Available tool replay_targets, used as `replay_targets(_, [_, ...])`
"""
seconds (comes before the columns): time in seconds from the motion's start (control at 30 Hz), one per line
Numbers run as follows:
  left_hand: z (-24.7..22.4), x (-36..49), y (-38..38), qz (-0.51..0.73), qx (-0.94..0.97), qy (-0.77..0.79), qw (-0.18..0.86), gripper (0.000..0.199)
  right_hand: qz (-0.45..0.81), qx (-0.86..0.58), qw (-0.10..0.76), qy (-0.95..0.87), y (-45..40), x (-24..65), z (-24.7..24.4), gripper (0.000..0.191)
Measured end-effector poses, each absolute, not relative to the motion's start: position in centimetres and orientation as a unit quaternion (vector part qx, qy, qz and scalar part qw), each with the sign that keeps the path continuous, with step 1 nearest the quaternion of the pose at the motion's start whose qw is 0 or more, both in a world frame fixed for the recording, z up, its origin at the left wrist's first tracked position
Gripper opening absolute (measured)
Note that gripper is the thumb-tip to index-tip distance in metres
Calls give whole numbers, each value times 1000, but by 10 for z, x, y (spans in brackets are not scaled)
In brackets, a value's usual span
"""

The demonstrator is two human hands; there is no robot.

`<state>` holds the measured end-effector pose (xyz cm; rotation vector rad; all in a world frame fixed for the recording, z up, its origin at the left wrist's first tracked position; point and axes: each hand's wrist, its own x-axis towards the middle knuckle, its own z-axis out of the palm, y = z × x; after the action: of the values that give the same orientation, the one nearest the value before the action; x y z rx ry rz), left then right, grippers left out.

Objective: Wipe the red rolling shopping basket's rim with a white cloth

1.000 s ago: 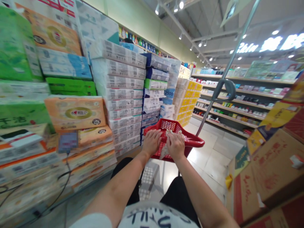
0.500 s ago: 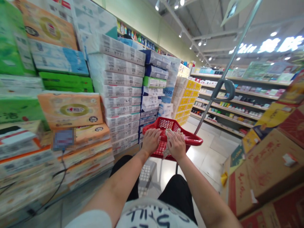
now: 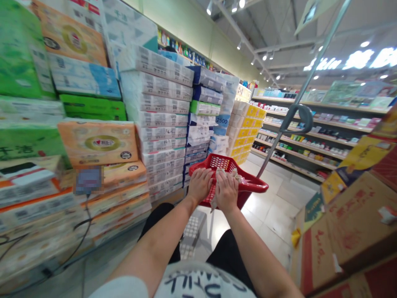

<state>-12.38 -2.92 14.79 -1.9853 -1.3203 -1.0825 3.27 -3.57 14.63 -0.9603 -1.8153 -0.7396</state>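
Observation:
A red plastic shopping cart [image 3: 259,186] with a perforated basket stands in front of my knees, a grey metal pole with a loop rising from its right side. My left hand [image 3: 200,186] is curled over the cart's red handle, left of its middle. Just to the right, my right hand [image 3: 227,190] presses a crumpled pale cloth [image 3: 235,173] onto the same handle, its fingers bent over it. Some of the cloth hangs below the palm. The fingertips of both hands are partly hidden behind the handle.
Tall stacks of packaged tissue [image 3: 164,99] line the left side, with orange packs [image 3: 99,142] nearest. A dark cable [image 3: 89,215] hangs there. Cardboard boxes [image 3: 353,223] are stacked close on the right. Product shelves [image 3: 310,140] stand beyond the tiled floor.
My right hand has slid slightly left along the handle with the cloth, closer to my left hand. The view has turned a little left, so surroundings sit further right.

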Motion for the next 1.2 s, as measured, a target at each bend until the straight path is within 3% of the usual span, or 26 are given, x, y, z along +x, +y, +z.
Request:
replay_targets(0.13, [147, -125, -29, -390, -738, -486, 259, 31, -306, -366, 424, -770, -37, 33, 146, 41])
replay_targets(0.63, [145, -120, -25, -412, -729, -478, 266, 32, -309, -443, 478, -693, -41, 43, 140, 41])
replay_targets(0.8, [147, -125, -25, -406, -731, -472, 279, 39, -309, -388, 457, -738, -43, 46, 139, 42])
replay_targets(0.97, [146, -131, -26, -402, -733, -467, 288, 43, -295, -414, 512, -692, -37, 49, 146, 36])
replay_targets(1.2, [147, -139, -29, -390, -741, -468, 282, 46, -303, -384, 432, -757, -44, 41, 145, 44])
